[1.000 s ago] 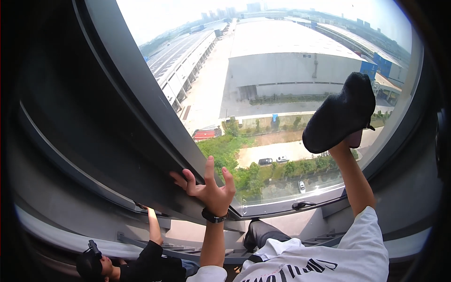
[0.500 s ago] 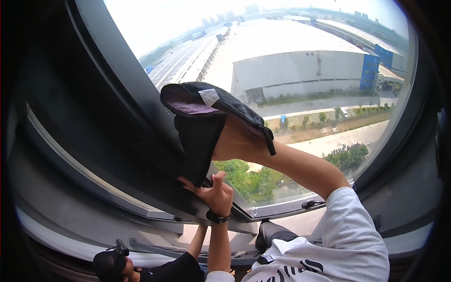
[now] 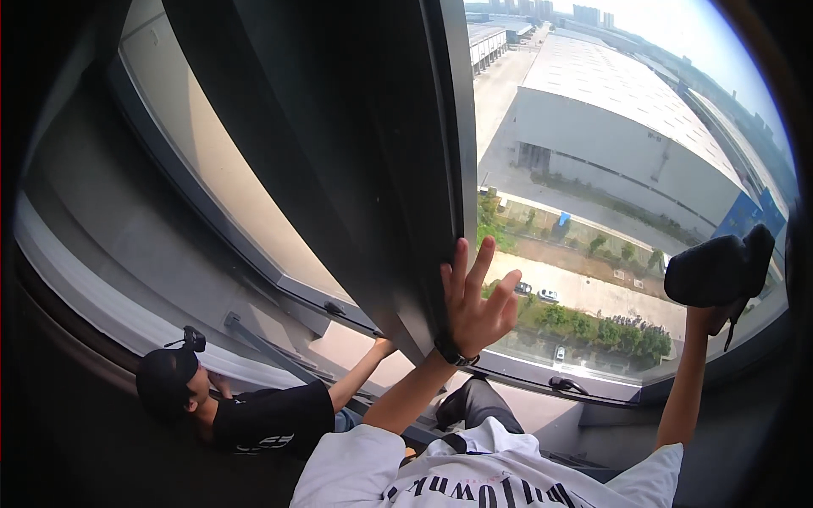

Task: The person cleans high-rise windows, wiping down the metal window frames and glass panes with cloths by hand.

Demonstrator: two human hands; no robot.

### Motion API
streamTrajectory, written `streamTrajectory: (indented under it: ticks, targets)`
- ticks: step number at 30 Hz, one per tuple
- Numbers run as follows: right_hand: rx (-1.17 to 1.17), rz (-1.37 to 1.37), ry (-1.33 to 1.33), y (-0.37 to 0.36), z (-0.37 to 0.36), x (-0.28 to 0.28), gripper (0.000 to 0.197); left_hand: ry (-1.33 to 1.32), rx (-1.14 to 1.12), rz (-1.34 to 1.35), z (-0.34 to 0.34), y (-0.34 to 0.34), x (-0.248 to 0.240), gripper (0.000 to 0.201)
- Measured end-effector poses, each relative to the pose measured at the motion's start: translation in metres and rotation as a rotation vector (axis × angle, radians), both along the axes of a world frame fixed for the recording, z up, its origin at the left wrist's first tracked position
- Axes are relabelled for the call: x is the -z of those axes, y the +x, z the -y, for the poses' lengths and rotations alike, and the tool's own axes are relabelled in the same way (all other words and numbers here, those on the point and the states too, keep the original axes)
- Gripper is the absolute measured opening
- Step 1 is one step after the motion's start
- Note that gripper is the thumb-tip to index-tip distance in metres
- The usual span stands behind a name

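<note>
My left hand point(image 3: 478, 300), with a dark watch point(image 3: 455, 351) at its wrist, has its fingers spread. Its fingertips are at the edge of the dark window frame point(image 3: 457, 169), and nothing is in the hand. Out to the right, my raised right hand is covered by a black cloth point(image 3: 707, 275) against the window glass point(image 3: 605, 300). The cloth bunches around the hand like a mitt, with a thin strip hanging below the wrist. My right fingers are hidden in it.
At the lower left a person point(image 3: 271, 415) in a black shirt and cap reaches toward the frame's base. A window handle point(image 3: 567, 386) sits on the bottom rail. A pale sill runs below. Outside, far below, are a large white warehouse point(image 3: 610, 157), trees and cars.
The view has swung right. My right hand has carried the black cloth from beside the dark frame to the far right of the glass. My left hand's fingers have spread.
</note>
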State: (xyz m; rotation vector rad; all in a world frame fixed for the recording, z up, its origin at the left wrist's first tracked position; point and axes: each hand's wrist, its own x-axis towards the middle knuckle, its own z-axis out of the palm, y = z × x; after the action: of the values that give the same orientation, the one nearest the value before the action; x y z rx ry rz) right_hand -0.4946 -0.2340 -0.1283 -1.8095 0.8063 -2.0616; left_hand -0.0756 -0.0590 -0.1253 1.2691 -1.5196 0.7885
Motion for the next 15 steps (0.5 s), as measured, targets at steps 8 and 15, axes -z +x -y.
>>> streamTrajectory:
  ticks: [8, 15]
  targets:
    - [-0.916, 0.515, 0.126, -0.012, 0.025, 0.041, 0.052, 0.117, 0.236, -0.117, -0.029, 0.021, 0.005, 0.029]
    - [-1.165, 0.611, 0.177, -0.005, 0.021, 0.067, 0.051, 0.07, 0.19, -0.162, -0.052, 0.026, -0.028, 0.042]
